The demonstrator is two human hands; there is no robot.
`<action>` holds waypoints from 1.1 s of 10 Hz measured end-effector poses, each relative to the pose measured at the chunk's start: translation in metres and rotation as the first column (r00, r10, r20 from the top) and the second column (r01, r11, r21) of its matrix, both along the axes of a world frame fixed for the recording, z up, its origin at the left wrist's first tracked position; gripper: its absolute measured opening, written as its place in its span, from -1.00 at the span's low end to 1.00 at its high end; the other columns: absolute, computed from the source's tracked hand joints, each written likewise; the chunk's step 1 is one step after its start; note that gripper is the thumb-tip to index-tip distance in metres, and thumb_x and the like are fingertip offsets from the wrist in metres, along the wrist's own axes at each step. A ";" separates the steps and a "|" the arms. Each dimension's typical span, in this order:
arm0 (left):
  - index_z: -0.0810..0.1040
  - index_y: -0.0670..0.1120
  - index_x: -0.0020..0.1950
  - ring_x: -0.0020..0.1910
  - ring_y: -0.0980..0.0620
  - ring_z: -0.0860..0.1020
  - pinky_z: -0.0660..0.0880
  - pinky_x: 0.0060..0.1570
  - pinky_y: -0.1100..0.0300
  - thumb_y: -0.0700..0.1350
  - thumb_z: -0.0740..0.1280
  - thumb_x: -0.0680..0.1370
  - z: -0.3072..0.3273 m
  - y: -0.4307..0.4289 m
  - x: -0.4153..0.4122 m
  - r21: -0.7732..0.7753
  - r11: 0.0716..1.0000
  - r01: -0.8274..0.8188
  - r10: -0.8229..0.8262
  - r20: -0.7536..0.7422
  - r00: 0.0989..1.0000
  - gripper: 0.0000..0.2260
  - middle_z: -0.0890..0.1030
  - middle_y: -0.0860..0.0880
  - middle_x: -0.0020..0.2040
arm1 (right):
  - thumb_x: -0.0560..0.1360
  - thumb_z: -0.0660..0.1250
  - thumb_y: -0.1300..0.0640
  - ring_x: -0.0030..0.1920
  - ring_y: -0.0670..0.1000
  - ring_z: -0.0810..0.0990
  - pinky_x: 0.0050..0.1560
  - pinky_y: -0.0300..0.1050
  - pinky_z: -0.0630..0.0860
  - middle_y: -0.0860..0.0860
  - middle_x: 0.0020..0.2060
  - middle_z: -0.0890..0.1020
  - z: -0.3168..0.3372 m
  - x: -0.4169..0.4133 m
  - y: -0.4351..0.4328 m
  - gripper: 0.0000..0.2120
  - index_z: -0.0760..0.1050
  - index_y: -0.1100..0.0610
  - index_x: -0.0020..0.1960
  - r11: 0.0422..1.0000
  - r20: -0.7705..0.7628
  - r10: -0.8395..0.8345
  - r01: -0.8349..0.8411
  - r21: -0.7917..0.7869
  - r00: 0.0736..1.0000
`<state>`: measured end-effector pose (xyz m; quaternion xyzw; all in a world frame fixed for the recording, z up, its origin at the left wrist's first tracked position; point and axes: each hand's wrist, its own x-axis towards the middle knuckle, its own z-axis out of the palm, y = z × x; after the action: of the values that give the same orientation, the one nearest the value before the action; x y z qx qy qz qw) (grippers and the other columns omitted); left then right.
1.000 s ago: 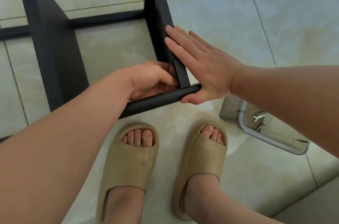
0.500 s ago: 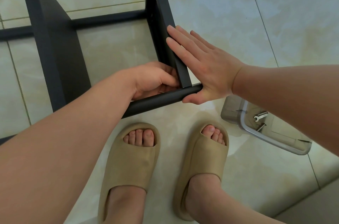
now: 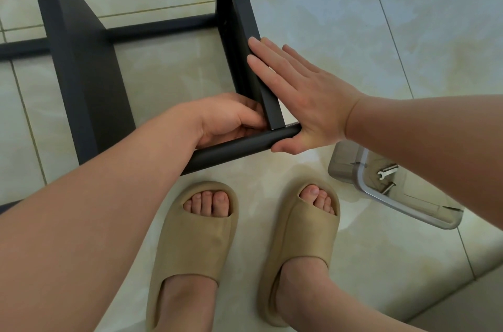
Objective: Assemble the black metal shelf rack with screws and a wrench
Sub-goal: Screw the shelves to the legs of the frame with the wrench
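1. The black metal shelf rack frame (image 3: 81, 73) sits on the pale tiled floor (image 3: 408, 32), and its near corner, where a flat black upright (image 3: 245, 32) meets a round black tube (image 3: 236, 146), is just above the person's feet
2. The left hand (image 3: 226, 119) curls inside that corner; I cannot tell whether it holds a screw. The right hand (image 3: 304, 97) lies flat with straight fingers, bracing the upright's outer face
3. Several joints look made, but this one seems unfinished, with the small silver wrench (image 3: 386, 171) lying unused in the clear plastic tray (image 3: 408, 206)
4. There is open floor to the right, with the tray near the right foot

Black rack (image 3: 89, 92), tan slippers (image 3: 190, 247), cream tiles (image 3: 408, 46)
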<state>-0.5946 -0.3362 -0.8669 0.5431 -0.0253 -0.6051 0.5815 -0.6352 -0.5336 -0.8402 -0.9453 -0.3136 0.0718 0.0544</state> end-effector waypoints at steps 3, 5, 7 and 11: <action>0.55 -0.20 -0.18 -0.46 0.11 0.56 0.47 -0.41 0.34 -0.44 0.23 0.55 0.002 0.000 0.001 -0.013 1.000 0.014 -0.013 0.060 0.998 -0.79 0.60 -0.02 -0.42 | 0.45 0.12 -0.52 0.62 0.26 -0.04 0.58 0.26 0.04 0.30 0.61 -0.02 0.000 0.000 0.000 0.13 -0.04 0.34 0.62 1.000 0.003 0.002 -0.002 0.002 1.000; 0.59 -0.22 -0.03 -0.28 0.03 0.63 0.57 -0.21 0.22 -0.40 0.24 0.55 0.001 0.001 0.003 -0.005 1.000 -0.006 0.006 0.005 1.000 -0.84 0.66 -0.11 -0.21 | 0.44 0.13 -0.52 0.62 0.26 -0.05 0.59 0.25 0.03 0.29 0.61 -0.02 0.000 0.000 0.000 0.13 -0.05 0.33 0.62 1.000 -0.005 -0.001 0.001 0.002 1.000; 0.66 -0.19 -0.06 -0.21 -0.01 0.66 0.60 -0.15 0.16 -0.29 0.31 0.55 -0.001 0.000 0.000 0.048 0.998 0.036 -0.036 0.002 0.999 -0.87 0.69 -0.14 -0.16 | 0.44 0.13 -0.52 0.62 0.27 -0.04 0.58 0.26 0.03 0.30 0.61 -0.02 0.001 0.000 0.000 0.13 -0.05 0.33 0.62 1.000 -0.009 0.000 0.000 0.000 1.000; 0.55 -0.20 -0.22 -0.46 0.09 0.52 0.47 -0.42 0.32 -0.43 0.26 0.54 0.000 0.000 0.001 0.013 1.000 -0.016 0.016 0.048 0.999 -0.79 0.56 -0.06 -0.42 | 0.44 0.13 -0.52 0.62 0.26 -0.05 0.59 0.24 0.04 0.30 0.61 -0.03 0.000 0.000 0.000 0.14 -0.05 0.34 0.62 1.000 -0.003 0.001 -0.001 -0.009 1.000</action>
<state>-0.5938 -0.3360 -0.8673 0.5617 -0.0309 -0.5873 0.5819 -0.6349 -0.5334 -0.8402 -0.9453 -0.3136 0.0748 0.0507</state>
